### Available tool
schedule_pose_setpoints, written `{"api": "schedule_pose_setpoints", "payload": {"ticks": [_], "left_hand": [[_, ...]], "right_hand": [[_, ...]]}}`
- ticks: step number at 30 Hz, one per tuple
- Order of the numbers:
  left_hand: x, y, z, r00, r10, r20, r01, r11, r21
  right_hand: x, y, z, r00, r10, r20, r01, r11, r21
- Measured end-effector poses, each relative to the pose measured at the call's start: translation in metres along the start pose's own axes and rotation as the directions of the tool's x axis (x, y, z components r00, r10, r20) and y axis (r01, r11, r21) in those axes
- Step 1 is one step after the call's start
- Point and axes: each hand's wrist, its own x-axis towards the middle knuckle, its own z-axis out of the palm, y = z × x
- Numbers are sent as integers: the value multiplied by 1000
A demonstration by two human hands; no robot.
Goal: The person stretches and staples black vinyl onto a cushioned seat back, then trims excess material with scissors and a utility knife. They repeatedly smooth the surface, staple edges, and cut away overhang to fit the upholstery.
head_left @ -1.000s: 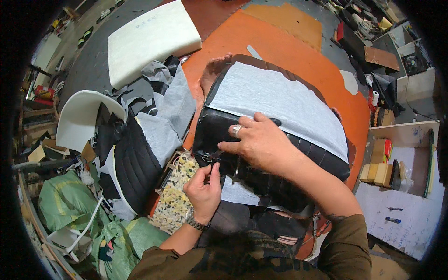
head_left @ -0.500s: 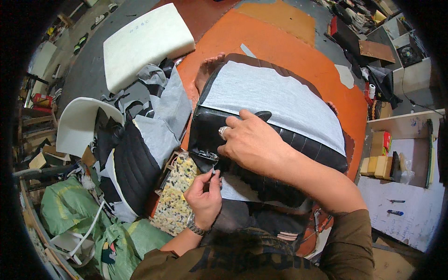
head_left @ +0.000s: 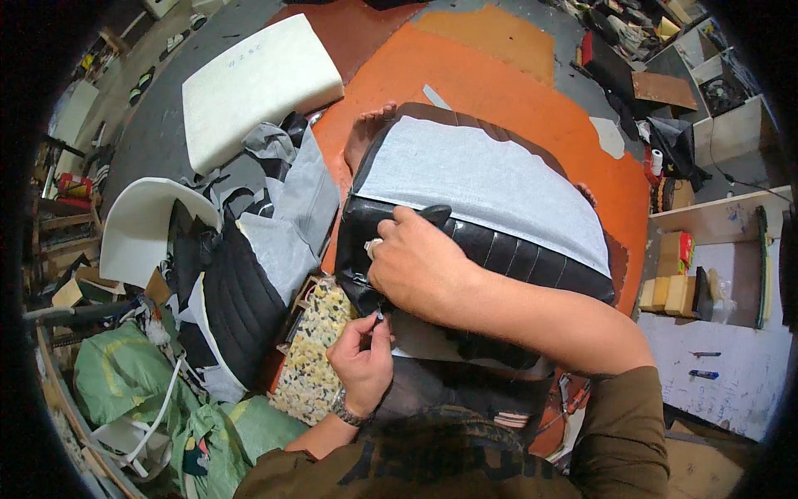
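Across my lap lies a padded black leather-like cover [head_left: 490, 241] with stitched channels and a light grey fabric panel [head_left: 490, 179] along its far side. My right hand [head_left: 424, 262], wearing a ring, is curled down over the cover's left part. A dark, rounded end [head_left: 436, 215] sticks out beyond that hand; the rest of it is hidden. A small shiny metal part [head_left: 359, 279] shows at the cover's left edge. Just below, my left hand [head_left: 363, 353] pinches something tiny with a pale tip between thumb and fingertips, too small to name.
At my left are a speckled foam block [head_left: 309, 366], a black ribbed cover [head_left: 245, 295], grey fabric scraps [head_left: 303, 195], a curved white shell [head_left: 137, 229] and green sacks [head_left: 120, 362]. A white foam block [head_left: 262, 91] lies farther off. An open box [head_left: 731, 374] stands right.
My right hand has shifted left over the cover, and the dark rounded end moved with it. The shiny metal part is now more covered. My left hand stays nearly in place, still pinching.
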Motion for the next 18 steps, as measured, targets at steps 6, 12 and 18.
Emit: {"api": "schedule_pose_setpoints", "payload": {"ticks": [6,12,18], "left_hand": [[-2,-2,4,1000,-30,6,30,994,-107],[-3,-1,5,999,-45,24,48,992,-119],[0,-1,4,999,-14,37,18,993,-114]], "right_hand": [[-36,40,-26,886,186,-425,-166,982,85],[-49,40,-24,958,202,-202,-190,979,78],[-32,22,8,995,81,-61,-76,994,77]]}}
